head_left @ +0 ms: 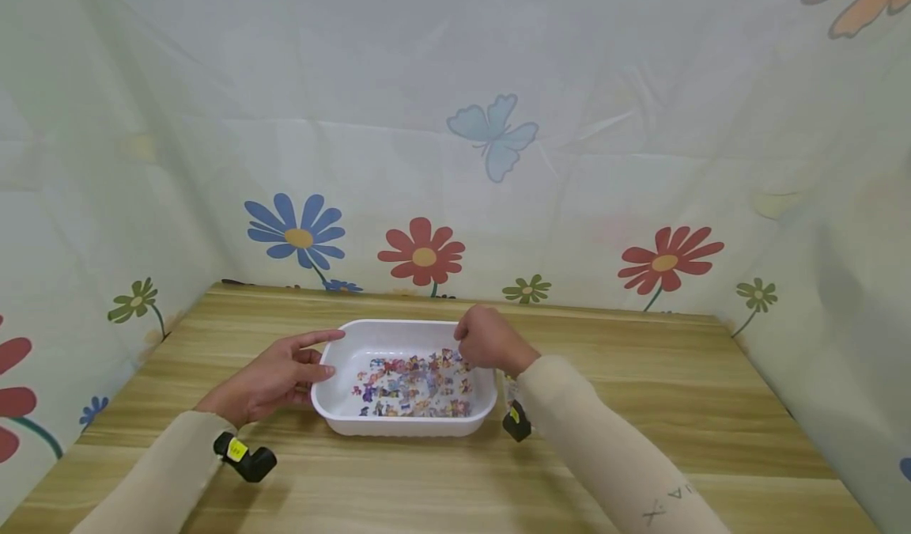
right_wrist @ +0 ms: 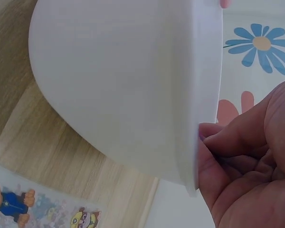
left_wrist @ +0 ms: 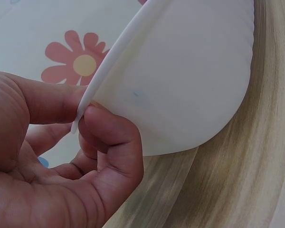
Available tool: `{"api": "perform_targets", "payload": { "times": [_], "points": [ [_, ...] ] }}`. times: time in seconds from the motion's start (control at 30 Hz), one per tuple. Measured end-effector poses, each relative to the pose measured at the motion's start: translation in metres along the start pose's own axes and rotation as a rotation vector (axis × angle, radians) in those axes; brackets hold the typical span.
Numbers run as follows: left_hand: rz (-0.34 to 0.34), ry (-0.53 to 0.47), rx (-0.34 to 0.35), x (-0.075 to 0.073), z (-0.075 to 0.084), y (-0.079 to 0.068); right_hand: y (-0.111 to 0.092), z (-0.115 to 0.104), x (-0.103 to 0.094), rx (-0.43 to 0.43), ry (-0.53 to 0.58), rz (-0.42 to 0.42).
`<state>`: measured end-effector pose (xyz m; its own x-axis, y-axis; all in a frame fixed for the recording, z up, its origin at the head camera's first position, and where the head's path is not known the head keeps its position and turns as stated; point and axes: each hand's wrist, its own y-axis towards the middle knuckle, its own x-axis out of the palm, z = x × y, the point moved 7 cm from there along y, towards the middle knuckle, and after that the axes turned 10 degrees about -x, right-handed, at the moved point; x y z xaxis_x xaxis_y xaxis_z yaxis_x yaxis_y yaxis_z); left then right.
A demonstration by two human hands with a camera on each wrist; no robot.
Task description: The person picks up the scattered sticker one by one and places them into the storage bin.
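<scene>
A white plastic tub [head_left: 402, 427] with rounded corners stands on the table, many small colourful cartoon cutouts [head_left: 409, 388] spread over its bottom. My left hand [head_left: 274, 376] grips the rim at the left end; the left wrist view has the rim between thumb and finger. Over the tub's right end is my right hand [head_left: 494, 340], fingers curled with thumb and forefinger drawn together. In the right wrist view the rim partly covers its fingertips, and I cannot tell whether a cutout is between them.
A clear packet [right_wrist: 47, 209] printed with cartoon dogs lies right of the tub, partly behind my right forearm in the head view. The wood-grain table [head_left: 640, 407] is bordered by a flower-printed curtain [head_left: 569, 202] at the back and sides.
</scene>
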<state>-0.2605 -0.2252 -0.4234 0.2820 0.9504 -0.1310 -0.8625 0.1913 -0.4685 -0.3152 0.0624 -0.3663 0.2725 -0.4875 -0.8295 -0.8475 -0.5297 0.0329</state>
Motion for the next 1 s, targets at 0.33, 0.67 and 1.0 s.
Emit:
{"api": "perform_targets", "payload": {
  "times": [0.33, 0.67, 1.0],
  "points": [
    [0.016, 0.001, -0.009, -0.001, 0.002, -0.001, 0.003, -0.002, 0.005, 0.027, 0.026, -0.036],
    [0.016, 0.003, -0.009, -0.001, -0.001, 0.001, 0.006, -0.001, 0.013, 0.067, 0.008, -0.052],
    [0.027, 0.013, -0.011, -0.002, -0.001, 0.001, 0.006, -0.006, 0.012, 0.034, -0.072, -0.009]
  ]
}}
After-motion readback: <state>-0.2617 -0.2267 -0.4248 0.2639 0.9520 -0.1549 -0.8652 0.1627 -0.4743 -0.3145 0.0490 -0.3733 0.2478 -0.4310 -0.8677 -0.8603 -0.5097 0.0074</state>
